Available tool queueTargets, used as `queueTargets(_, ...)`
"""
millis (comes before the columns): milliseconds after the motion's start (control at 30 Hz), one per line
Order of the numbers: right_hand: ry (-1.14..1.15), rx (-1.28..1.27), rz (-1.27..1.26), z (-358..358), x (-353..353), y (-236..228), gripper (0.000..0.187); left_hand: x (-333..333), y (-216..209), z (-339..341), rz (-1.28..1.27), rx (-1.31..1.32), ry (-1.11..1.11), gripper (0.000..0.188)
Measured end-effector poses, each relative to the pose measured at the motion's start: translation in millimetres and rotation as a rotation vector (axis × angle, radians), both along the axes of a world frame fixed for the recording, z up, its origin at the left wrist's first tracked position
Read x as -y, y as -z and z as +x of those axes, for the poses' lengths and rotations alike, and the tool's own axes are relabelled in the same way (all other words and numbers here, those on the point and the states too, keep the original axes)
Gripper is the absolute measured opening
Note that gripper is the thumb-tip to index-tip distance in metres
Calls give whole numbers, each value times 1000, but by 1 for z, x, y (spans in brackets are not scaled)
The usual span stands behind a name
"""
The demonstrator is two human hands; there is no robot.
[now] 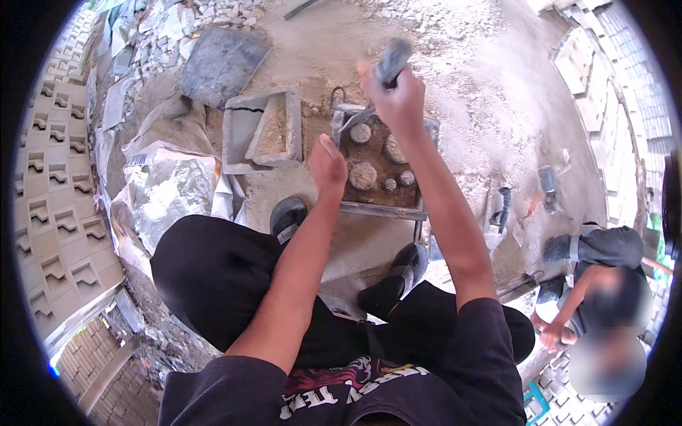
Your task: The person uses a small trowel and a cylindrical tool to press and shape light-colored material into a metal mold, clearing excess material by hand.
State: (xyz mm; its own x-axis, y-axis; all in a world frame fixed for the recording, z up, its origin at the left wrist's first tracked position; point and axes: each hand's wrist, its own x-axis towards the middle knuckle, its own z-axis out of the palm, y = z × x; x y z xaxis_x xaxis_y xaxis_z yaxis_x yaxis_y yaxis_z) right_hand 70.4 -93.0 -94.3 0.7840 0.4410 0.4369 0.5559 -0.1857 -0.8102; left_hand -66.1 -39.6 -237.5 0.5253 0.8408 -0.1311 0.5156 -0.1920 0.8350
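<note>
Dusty ground; right hand point(398, 99) grips a motion-blurred tool point(391, 62) above mould point(376, 170).

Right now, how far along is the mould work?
Looks done: the metal mould on the ground already holds a brown fill with several round grey plugs in it, and an emptied tray-shaped mould lies beside it. In hand: the left hand steadies the mould's near edge while the right hand is raised, gripping a blurred tool. Left: the fill surface looks rough and the frame is on.
</note>
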Motion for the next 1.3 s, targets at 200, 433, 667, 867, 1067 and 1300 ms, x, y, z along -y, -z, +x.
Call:
queueTargets(200, 188, -91, -179, 14, 19, -24, 42, 0, 3, -2, 26, -1, -17, 51)
queueTargets(433, 158, -44, -258, 11, 52, 17, 40, 0, -11, -1, 30, -73, 22, 53)
queueTargets(667, 178, -22, -217, -23, 91, -11, 25, 3, -5, -4, 169, -118, 168, 54)
queueTargets(867, 144, -59, 152, -64, 116, 4, 15, 12, -11, -1, 441, -122, 315, 57)
queueTargets(1067, 290, -4, -100, -100, 134, -13, 13, 1, 0, -15, 368, -29, 393, 56)
queueTargets(1300, 335, 178, 15, -92, 130, -39, 15, 16, 0, -27, 353, -12, 411, 55)
